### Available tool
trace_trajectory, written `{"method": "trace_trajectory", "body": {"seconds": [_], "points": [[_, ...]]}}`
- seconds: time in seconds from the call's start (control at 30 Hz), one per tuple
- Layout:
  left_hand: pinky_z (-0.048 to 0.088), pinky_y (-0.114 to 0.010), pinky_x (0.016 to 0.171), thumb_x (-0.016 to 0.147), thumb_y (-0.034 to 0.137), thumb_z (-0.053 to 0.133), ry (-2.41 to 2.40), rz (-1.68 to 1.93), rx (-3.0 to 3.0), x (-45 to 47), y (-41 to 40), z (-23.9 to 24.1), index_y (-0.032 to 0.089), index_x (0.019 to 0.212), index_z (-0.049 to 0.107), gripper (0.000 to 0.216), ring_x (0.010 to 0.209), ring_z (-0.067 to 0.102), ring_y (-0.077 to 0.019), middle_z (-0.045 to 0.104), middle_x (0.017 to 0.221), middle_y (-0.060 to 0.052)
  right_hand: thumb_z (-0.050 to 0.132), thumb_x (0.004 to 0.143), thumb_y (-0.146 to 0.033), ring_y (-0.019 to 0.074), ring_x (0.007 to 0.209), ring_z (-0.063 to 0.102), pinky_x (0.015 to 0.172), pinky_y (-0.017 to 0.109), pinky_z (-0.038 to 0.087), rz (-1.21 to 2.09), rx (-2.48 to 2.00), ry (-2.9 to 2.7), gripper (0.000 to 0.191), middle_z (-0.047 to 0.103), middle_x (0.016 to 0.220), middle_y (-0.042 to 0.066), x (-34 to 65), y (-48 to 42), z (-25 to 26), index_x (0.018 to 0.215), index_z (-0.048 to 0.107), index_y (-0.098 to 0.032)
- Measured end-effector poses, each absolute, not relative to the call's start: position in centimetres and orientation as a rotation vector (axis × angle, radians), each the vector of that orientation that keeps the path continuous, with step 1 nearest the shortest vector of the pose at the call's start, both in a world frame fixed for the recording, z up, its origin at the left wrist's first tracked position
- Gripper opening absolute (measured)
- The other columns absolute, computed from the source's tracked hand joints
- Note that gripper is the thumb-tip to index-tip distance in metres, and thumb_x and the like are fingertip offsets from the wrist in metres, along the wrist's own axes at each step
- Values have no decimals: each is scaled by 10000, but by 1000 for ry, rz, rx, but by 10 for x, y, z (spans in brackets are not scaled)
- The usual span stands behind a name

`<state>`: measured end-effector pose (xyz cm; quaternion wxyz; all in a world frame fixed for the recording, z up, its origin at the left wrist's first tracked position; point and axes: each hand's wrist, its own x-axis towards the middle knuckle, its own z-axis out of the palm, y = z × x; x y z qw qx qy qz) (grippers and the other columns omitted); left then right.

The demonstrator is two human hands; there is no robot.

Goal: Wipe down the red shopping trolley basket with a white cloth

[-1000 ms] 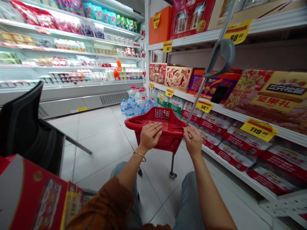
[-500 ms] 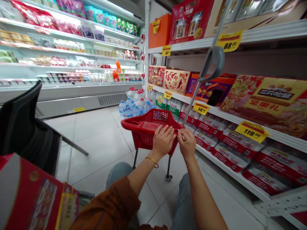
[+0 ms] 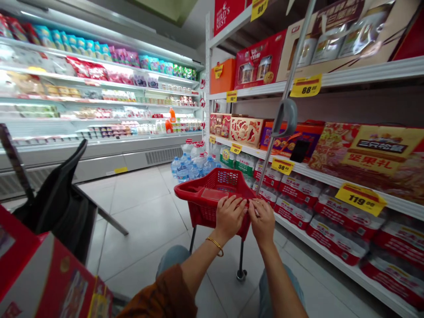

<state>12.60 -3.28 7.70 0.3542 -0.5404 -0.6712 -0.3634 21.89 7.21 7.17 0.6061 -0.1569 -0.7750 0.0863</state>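
At far left, a red carton [image 3: 54, 271] occupies the lower corner, with a black chair [image 3: 62, 194] just behind it. Beyond the chair, a refrigerated display case [image 3: 135, 159] spans the background; its lit shelves carry packaged goods. Blue-tinted water bottles [image 3: 183, 173] stand on the tiled floor [image 3: 139, 221] near the case's right end.

The red cart [image 3: 206, 213] stands at centre, directly in front of the person, its perforated basket supported on dark legs. The left hand [image 3: 231, 215] lies palm down on the near rim, fingers extended over the edge and not closed around it; a gold bracelet [image 3: 217, 244] encircles the wrist. Just beside it, the right hand [image 3: 263, 221] grips the rim's right corner with curled fingers.

Behind the right hand, a metal pole [image 3: 264, 176] rises at a tilt, fitted with a grey loop handle [image 3: 292, 117]. At right, a white rack [image 3: 351, 77] holds gift boxes [image 3: 374, 148] above wrapped bottle packs [image 3: 326, 233].
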Motion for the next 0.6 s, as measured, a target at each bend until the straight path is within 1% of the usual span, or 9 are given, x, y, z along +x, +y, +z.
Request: {"method": "trace_trajectory", "body": {"seconds": [0.23, 0.33, 0.43, 0.5, 0.6], "points": [[367, -433, 1038, 952, 287, 530, -1752, -945, -1379, 127, -33, 77, 264, 1167, 666, 255, 1129, 631, -210, 734, 1153, -10, 542, 949, -334, 224, 929, 649, 841, 404, 547, 147, -349, -1832, 230, 713, 956, 94, 222, 73, 72, 985, 725, -198], [327, -469, 1099, 951, 278, 534, -1769, -932, -1363, 130, -34, 78, 247, 1166, 667, 255, 1158, 623, -226, 728, 1173, -17, 548, 947, -318, 234, 933, 650, 848, 420, 550, 170, -333, -1868, 220, 717, 963, 97, 224, 74, 74, 994, 725, -198], [288, -508, 1146, 949, 251, 529, -1758, -910, -1369, 132, -35, 81, 210, 1180, 658, 268, 1253, 570, -252, 706, 1225, -40, 548, 947, -318, 246, 944, 655, 859, 450, 552, 187, -309, -1904, 218, 721, 987, 97, 228, 74, 77, 1019, 722, -208], [325, -488, 1139, 951, 222, 511, -1739, -900, -1424, 132, -34, 83, 182, 1190, 649, 279, 1268, 562, -242, 694, 1247, -56, 549, 948, -321, 247, 957, 660, 874, 462, 553, 199, -298, -1915, 221, 724, 1009, 97, 230, 73, 80, 1048, 715, -214], [426, -444, 1063, 949, 191, 477, -1724, -912, -1480, 131, -34, 84, 163, 1194, 643, 297, 1164, 632, -223, 711, 1210, -72, 553, 949, -299, 237, 993, 663, 915, 459, 552, 208, -289, -1917, 220, 726, 1047, 95, 230, 69, 85, 1092, 700, -219]]}}
